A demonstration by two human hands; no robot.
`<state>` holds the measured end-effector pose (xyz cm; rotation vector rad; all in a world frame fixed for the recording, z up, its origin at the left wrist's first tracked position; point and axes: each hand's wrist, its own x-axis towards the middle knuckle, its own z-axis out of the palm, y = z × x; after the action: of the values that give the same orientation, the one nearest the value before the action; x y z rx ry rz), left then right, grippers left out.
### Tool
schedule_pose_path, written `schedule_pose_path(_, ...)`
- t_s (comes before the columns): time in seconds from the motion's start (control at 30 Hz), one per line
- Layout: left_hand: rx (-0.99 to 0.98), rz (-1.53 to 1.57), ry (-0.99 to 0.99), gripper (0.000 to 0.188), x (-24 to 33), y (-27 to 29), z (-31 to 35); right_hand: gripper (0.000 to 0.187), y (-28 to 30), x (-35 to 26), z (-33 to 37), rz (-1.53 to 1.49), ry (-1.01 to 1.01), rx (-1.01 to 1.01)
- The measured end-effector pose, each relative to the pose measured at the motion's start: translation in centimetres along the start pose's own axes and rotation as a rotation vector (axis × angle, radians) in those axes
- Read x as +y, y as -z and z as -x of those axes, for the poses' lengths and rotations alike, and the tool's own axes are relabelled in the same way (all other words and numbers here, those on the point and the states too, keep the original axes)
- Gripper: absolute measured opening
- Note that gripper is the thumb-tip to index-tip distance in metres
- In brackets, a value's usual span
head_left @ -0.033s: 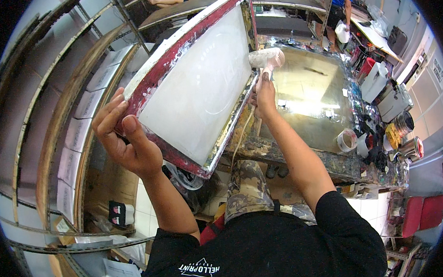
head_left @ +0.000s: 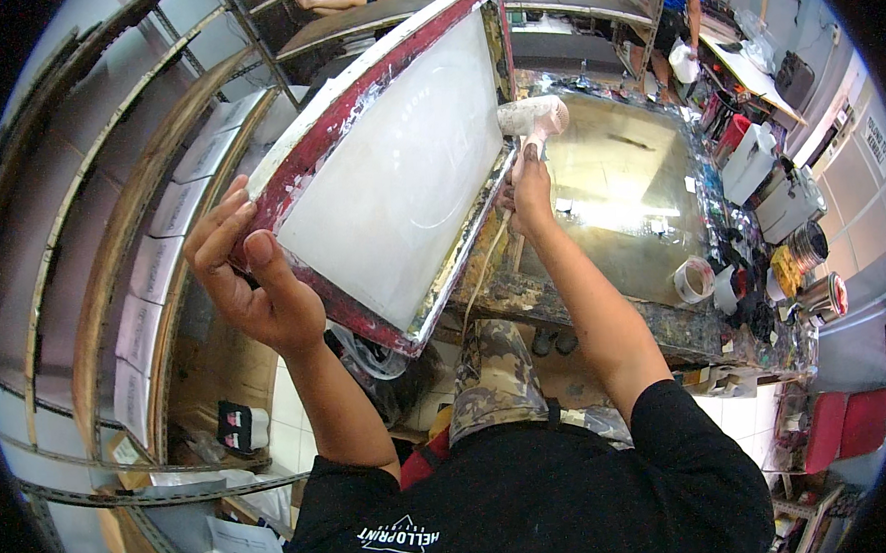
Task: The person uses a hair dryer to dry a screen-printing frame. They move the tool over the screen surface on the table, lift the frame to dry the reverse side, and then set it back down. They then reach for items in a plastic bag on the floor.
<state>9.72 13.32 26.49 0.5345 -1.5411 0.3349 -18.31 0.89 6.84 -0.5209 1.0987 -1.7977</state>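
Note:
A screen-printing frame [head_left: 397,169] with pale mesh and a worn maroon-and-white border stands tilted in front of me. My left hand [head_left: 268,276] grips its near left edge, with the thumb raised and the fingertips against the border. Wrapped round the handle of a pale, stained hair dryer [head_left: 530,118] is my right hand [head_left: 529,192]. The dryer's nozzle points left at the mesh, close to the frame's right side. From the handle a thin cable [head_left: 481,279] runs down. Faint light marks show on the mesh.
To the right lies a glass-topped work table [head_left: 632,257] with stained edges. A plastic tub [head_left: 694,279], ink cans [head_left: 807,245] and white containers [head_left: 750,162] stand along its right side. Shelves [head_left: 97,265] line the left. Another person [head_left: 684,3] stands at the far right.

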Motion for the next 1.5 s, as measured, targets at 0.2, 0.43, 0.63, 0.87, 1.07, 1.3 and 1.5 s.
schedule_pose_path(0.2, 0.018, 0.008, 0.044, 0.026, -0.3, 0.3, 0.6, 0.04, 0.5, 1.2, 4.6, 0.081, -0.11, -0.098)
schedule_pose_path(0.43, -0.011, -0.048, 0.014, 0.026, -0.1, 0.5, 0.3, 0.038, 2.8, 5.6, 14.2, 0.232, -0.001, -0.269)
schedule_pose_path(0.63, 0.013, -0.066, 0.008, 0.026, -0.2, 0.1, 0.1, 0.051, 5.3, 5.2, 23.1, 0.252, -0.067, -0.532)
schedule_pose_path(0.87, 0.03, -0.009, 0.032, 0.028, 0.0, 0.1, 0.3, 0.046, 4.2, 4.6, 20.0, 0.366, -0.136, -0.311)
schedule_pose_path(1.07, 0.011, -0.03, 0.036, 0.027, 0.0, 0.5, 0.3, 0.045, 1.6, 2.5, 8.5, 0.168, -0.147, -0.021)
schedule_pose_path(1.3, 0.023, -0.055, 0.049, 0.027, 0.1, 0.1, 0.2, 0.043, 2.0, 1.8, -1.2, -0.028, -0.185, 0.082)
schedule_pose_path(1.5, 0.023, -0.073, 0.031, 0.024, 0.1, 0.0, 0.2, 0.041, 4.1, 3.0, 2.0, 0.009, -0.207, -0.099)
